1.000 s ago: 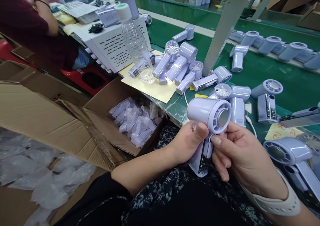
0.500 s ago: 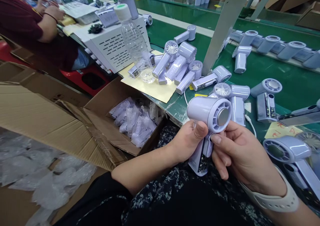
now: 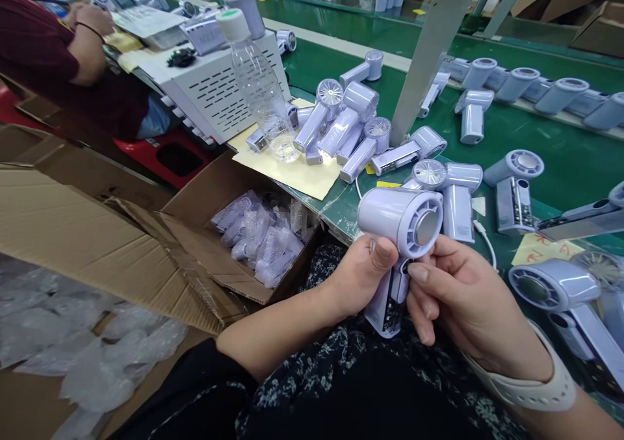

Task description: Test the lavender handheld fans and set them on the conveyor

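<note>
A lavender handheld fan is held over my lap, its round head up and its handle pointing down. The handle's front is uncovered and shows dark electronics. My left hand is wrapped round the upper handle from the left, thumb just under the head. From the right, my right hand pinches at the top of the handle with thumb and forefinger; its other fingers curl beside the handle. Whether a small part sits in that pinch is hidden. Close by on the bench lies another fan.
More fans lie on the green bench beside a clear bottle and a white slotted box. Below left, a cardboard box holds bubble-wrapped items. A co-worker's arm shows at upper left.
The fan and both hands have shifted slightly left in view. My right thumb stays at the top of the handle, and my grip looks the same.
</note>
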Motion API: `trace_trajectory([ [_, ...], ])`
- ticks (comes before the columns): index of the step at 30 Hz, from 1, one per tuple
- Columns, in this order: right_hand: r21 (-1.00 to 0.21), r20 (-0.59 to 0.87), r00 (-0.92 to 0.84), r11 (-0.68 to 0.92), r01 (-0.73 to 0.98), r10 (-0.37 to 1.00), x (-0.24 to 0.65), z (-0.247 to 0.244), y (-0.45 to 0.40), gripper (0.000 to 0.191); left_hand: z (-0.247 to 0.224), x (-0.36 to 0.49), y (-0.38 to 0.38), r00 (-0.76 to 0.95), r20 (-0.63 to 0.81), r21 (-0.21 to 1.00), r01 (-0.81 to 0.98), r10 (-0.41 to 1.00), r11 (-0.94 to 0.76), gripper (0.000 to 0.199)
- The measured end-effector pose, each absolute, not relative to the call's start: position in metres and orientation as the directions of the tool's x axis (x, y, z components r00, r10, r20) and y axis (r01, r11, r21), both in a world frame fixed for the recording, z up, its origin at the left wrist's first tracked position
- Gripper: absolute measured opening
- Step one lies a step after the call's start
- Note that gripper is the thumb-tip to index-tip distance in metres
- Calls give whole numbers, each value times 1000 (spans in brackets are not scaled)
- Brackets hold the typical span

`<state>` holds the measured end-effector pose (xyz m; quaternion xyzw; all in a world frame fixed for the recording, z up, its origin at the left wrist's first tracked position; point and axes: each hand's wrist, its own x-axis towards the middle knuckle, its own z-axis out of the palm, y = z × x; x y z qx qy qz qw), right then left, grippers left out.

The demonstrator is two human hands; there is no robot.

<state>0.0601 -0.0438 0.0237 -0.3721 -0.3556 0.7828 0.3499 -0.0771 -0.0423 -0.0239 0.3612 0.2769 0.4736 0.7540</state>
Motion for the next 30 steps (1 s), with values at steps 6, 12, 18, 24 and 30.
trace_trajectory([
  [6,-831,-347,-474,-500,-245,809,59,25,-45,32,-20,-77,-44,408,-76,787,-535,910,306,86],
  [12,-877,-317,-430,-434,-207,845,57,26,-46,32,-25,-74,-44,323,-121,783,-550,939,290,92],
  [18,-969,-228,-281,-245,-28,932,53,33,-51,19,-26,-75,-43,177,-92,846,-504,980,171,89],
  [24,-985,-163,-237,-144,95,958,53,35,-53,19,-16,-81,-41,108,83,913,-408,991,-32,76],
  [30,-888,-183,-449,-343,-306,874,56,29,-50,28,-27,-80,-38,256,-27,717,-668,966,197,78],
])
